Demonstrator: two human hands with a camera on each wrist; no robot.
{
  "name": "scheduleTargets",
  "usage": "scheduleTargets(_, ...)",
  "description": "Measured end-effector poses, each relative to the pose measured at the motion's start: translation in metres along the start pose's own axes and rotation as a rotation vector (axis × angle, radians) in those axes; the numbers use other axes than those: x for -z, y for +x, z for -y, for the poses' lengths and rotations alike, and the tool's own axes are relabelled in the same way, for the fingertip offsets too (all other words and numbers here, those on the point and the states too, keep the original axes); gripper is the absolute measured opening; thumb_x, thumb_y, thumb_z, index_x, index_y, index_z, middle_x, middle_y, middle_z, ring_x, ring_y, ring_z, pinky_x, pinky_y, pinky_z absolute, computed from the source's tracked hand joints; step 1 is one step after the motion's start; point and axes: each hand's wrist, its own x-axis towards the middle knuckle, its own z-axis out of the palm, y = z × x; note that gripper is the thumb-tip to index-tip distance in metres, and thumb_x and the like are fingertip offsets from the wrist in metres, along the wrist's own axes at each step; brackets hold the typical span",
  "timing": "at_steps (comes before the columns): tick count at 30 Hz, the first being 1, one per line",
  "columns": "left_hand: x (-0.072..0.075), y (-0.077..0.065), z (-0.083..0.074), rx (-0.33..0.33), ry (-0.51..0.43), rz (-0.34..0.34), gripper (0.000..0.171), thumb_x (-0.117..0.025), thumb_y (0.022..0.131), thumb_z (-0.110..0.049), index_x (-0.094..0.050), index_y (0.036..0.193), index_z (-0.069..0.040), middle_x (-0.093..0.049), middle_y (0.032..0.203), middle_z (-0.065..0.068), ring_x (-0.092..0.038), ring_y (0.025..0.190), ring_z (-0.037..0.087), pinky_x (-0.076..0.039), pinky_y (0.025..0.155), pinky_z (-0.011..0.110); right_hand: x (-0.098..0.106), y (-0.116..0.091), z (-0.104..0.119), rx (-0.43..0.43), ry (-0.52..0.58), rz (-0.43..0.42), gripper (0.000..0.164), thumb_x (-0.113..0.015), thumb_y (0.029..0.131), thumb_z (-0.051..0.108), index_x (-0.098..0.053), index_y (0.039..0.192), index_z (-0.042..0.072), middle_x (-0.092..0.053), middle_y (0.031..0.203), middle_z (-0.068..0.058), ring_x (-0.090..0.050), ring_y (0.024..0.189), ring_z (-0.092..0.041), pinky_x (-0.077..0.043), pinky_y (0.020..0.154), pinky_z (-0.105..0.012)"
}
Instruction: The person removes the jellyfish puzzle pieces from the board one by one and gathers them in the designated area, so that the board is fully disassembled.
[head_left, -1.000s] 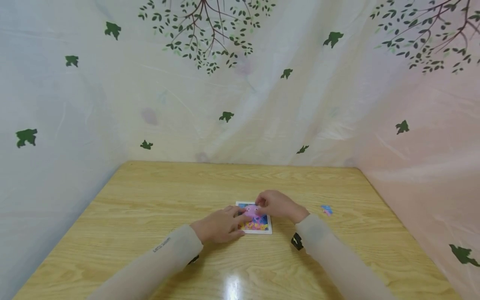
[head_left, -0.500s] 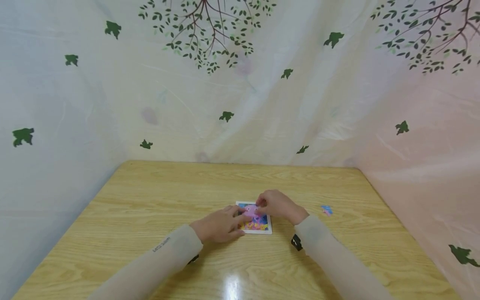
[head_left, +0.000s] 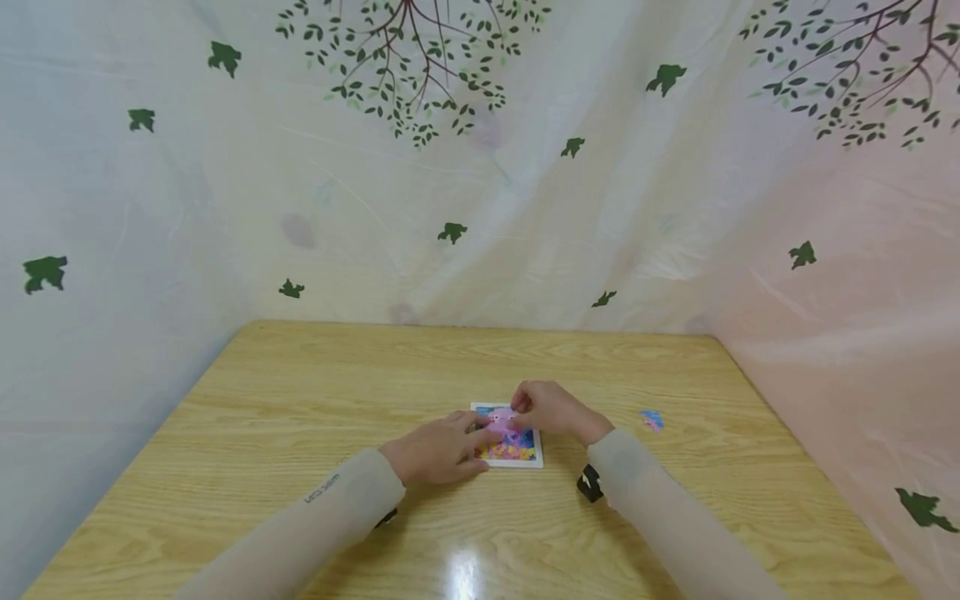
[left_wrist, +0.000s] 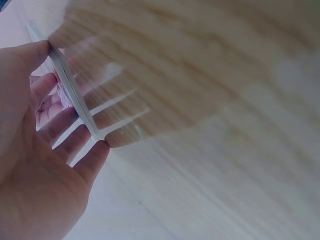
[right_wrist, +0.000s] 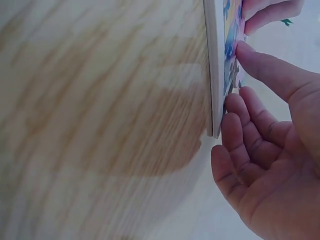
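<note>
A small square jigsaw puzzle (head_left: 514, 465) with a white border lies on the table, showing a pink cartoon creature over yellow and blue. My left hand (head_left: 441, 450) rests over its left side, fingers spread across the picture. In the left wrist view, the thumb and little finger touch the puzzle's edge. At the upper right corner, my right hand (head_left: 555, 408) pinches a puzzle piece (right_wrist: 235, 78) between thumb and fingers, tilted against the picture surface. Most of that piece is hidden by the fingers. A loose blue and pink puzzle piece (head_left: 652, 420) lies to the right.
The wood-grain table (head_left: 360, 367) reaches back to a pale curtain (head_left: 360, 208) printed with leaves and branches. The curtain also closes in the left and right sides. A bright light reflection shows near the table's front.
Both hands stay at the puzzle, with only a very slight shift of the right wrist. The loose piece has not moved.
</note>
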Motion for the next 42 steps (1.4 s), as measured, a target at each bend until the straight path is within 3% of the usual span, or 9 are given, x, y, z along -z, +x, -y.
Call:
scheduleTargets(10,-0.003,0.001,0.003,0.004,0.018,-0.006,0.050,-0.058,0.107,-0.036,-0.051,0.154,-0.018,-0.048,0.152,0.010,-0.049,0.137,0.029,-0.047,0.111,0.046,-0.001,0.004,-0.002,0.057,0.060,-0.005,0.021,-0.079,0.092,0.011,-0.063,0.107,0.008,-0.067,0.093,-0.001,-0.061,0.085,-0.014,-0.054,0.079,-0.032)
scheduleTargets(21,-0.003,0.002,0.003,0.004,0.010,-0.002,0.048,-0.057,0.108,-0.036,-0.053,0.152,-0.018,-0.047,0.154,0.011,-0.049,0.137,0.029,-0.047,0.111,0.046,0.003,-0.001,-0.005,0.186,0.047,0.040,0.009,-0.065,0.104,0.016,-0.065,0.112,0.012,-0.069,0.092,0.000,-0.059,0.080,-0.013,-0.051,0.073,-0.030)
scheduleTargets(26,-0.003,0.002,0.003,0.014,-0.002,0.003,0.049,-0.057,0.108,-0.037,-0.052,0.153,-0.019,-0.046,0.156,0.010,-0.048,0.139,0.028,-0.047,0.111,0.046,0.010,-0.007,-0.015,0.182,0.062,0.024,0.013,-0.062,0.105,0.018,-0.065,0.118,0.014,-0.064,0.094,-0.001,-0.056,0.078,-0.015,-0.048,0.069,-0.030)
scheduleTargets(33,-0.004,0.003,0.004,0.027,-0.004,0.001,0.049,-0.057,0.107,-0.038,-0.052,0.153,-0.020,-0.045,0.158,0.009,-0.046,0.142,0.029,-0.044,0.115,0.046,0.026,-0.022,-0.039,0.159,0.098,-0.009,0.010,-0.065,0.104,0.020,-0.067,0.110,0.013,-0.059,0.077,0.000,-0.051,0.065,-0.012,-0.044,0.058,-0.027)
scheduleTargets(42,-0.002,0.001,0.002,0.027,-0.017,0.002,0.050,-0.057,0.108,-0.037,-0.051,0.154,-0.020,-0.044,0.159,0.009,-0.042,0.146,0.030,-0.041,0.117,0.048,0.053,-0.044,-0.069,0.030,0.043,-0.076,0.010,-0.068,0.101,0.021,-0.074,0.103,0.014,-0.069,0.095,0.001,-0.057,0.085,-0.017,-0.049,0.073,-0.032)
